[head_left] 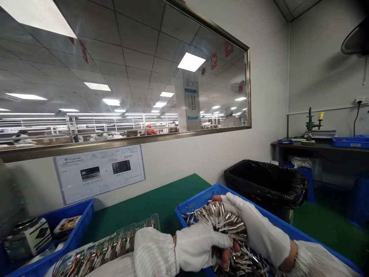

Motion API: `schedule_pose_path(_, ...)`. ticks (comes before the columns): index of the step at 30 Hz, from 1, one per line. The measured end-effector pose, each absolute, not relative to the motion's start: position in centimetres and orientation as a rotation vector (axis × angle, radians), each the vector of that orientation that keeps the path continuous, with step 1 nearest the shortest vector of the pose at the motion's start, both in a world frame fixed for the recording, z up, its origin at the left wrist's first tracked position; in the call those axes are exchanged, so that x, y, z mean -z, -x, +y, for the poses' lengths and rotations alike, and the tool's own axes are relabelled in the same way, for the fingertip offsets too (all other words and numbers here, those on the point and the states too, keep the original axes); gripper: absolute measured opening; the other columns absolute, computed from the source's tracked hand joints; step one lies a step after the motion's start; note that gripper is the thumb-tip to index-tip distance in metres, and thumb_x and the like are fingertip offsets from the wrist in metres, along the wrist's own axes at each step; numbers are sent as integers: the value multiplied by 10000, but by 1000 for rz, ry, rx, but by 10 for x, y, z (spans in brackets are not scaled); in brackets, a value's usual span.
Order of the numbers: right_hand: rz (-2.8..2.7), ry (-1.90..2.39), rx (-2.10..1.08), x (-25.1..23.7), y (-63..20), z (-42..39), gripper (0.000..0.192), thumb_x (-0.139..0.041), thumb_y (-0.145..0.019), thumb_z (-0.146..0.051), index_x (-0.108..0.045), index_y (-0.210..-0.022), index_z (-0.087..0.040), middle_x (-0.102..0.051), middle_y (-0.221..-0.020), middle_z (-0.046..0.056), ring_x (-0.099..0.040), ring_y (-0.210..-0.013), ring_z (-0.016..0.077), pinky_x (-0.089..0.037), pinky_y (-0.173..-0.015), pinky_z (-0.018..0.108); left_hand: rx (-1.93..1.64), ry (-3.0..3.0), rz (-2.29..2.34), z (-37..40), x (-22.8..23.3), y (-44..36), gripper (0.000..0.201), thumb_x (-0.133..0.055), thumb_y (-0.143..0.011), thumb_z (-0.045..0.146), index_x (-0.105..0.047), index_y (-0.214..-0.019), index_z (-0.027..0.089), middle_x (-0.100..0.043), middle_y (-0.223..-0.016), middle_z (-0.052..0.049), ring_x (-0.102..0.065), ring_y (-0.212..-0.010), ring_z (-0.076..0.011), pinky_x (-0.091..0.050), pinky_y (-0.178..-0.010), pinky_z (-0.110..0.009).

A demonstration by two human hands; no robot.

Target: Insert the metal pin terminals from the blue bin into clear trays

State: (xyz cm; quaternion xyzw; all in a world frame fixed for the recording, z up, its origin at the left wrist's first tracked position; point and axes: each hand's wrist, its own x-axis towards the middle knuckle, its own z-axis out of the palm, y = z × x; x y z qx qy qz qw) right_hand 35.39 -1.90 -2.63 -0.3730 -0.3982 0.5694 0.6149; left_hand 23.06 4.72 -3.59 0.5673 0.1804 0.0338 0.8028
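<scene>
Both my hands wear white gloves with bare fingertips showing. A thick bunch of small silver cylindrical parts (223, 219) with thin leads lies between them, above a blue bin (179, 216) holding many more of the same. My left hand (198, 244) curls its fingers around the near side of the bunch. From the right, my right hand (256, 227) cups the far side, its fingertips reaching over the top. Left of my left sleeve, a clear plastic tray (156, 220) holds rows of parts with coloured wires, partly hidden by my arm.
Another blue bin (86, 219) at the left holds a labelled jar (33, 234). Behind the right bin stands a black-lined trash bin (259, 169). A green table (184, 190) meets the wall, below a posted sheet (100, 177) and window. A bench press (309, 125) stands at the back right.
</scene>
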Motion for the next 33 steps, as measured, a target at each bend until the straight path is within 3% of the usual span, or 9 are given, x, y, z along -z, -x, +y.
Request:
schedule_pose_path(4, -994, 967, -1164, 19, -348, -20, 493, -427, -697, -483, -444, -1078, -172, -592, -859, 80, -573, -630, 180, -452, -605, 347, -80, -1227, 381, 47, 38, -232, 106, -496, -625, 75, -588, -679, 79, -549, -567, -33, -451, -426, -56, -398, -439, -189)
schedule_pose_path(8, -1054, 1066, -1058, 16, -347, -15, 430, -624, -581, -295, -515, -954, -112, -585, -869, 75, -550, -786, 193, -412, -743, 327, -33, -1276, 384, 48, 40, -233, 141, -518, -597, 60, -584, -719, 86, -582, -677, -59, -465, -423, -51, -393, -411, -180)
schedule_pose_path(11, -971, 1073, -1162, 15, -349, -17, 393, -556, -636, -232, -476, -1001, -112, -577, -908, 94, -563, -768, 210, -430, -702, 354, -2, -1243, 358, 49, 38, -232, 144, -498, -610, 51, -586, -719, 86, -579, -646, -49, -466, -425, -47, -398, -423, -175)
schedule_pose_path(15, -1024, 990, -1156, 15, -349, -21, 368, -481, -705, -310, -460, -1043, -165, -552, -994, 78, -537, -866, 218, -436, -715, 344, 25, -1235, 311, 47, 35, -231, 136, -473, -629, 42, -585, -693, 83, -555, -534, -26, -466, -409, -49, -391, -415, -160)
schedule_pose_path(18, -1174, 1048, -1036, 18, -346, -15, 487, -592, -626, -309, -449, -1060, -140, -572, -945, 64, -509, -912, 213, -393, -794, 331, -2, -1271, 313, 46, 34, -231, 132, -487, -611, 32, -573, -690, 94, -591, -635, -46, -474, -408, -51, -393, -383, -159)
schedule_pose_path(20, -1222, 1057, -994, 22, -344, -9, 535, -635, -581, -264, -446, -1061, -124, -587, -889, 59, -522, -877, 211, -388, -791, 337, 22, -1303, 334, 45, 33, -231, 119, -477, -614, 32, -572, -664, 82, -577, -565, -38, -474, -395, -56, -397, -373, -153)
schedule_pose_path(25, -1098, 1013, -1177, 31, -351, 1, 444, -598, -568, -157, -495, -996, -101, -603, -832, 71, -561, -771, 208, -411, -730, 356, 99, -1274, 395, 46, 30, -231, 129, -460, -614, 22, -574, -653, 68, -559, -513, -20, -478, -380, -58, -410, -373, -151)
schedule_pose_path(29, -1036, 883, -1317, 33, -359, -6, 426, -523, -607, -135, -479, -1030, -119, -584, -916, 88, -551, -819, 228, -395, -761, 380, 151, -1240, 395, 47, 29, -230, 120, -463, -630, 39, -581, -645, 45, -560, -537, -26, -482, -388, -54, -409, -377, -147)
schedule_pose_path(33, -1114, 870, -1202, 25, -360, -26, 379, -524, -656, -224, -503, -1031, -179, -523, -1054, 69, -481, -958, 228, -371, -820, 357, 186, -1246, 393, 46, 29, -229, 166, -424, -654, 40, -590, -660, 40, -520, -440, -8, -469, -364, -56, -401, -380, -141)
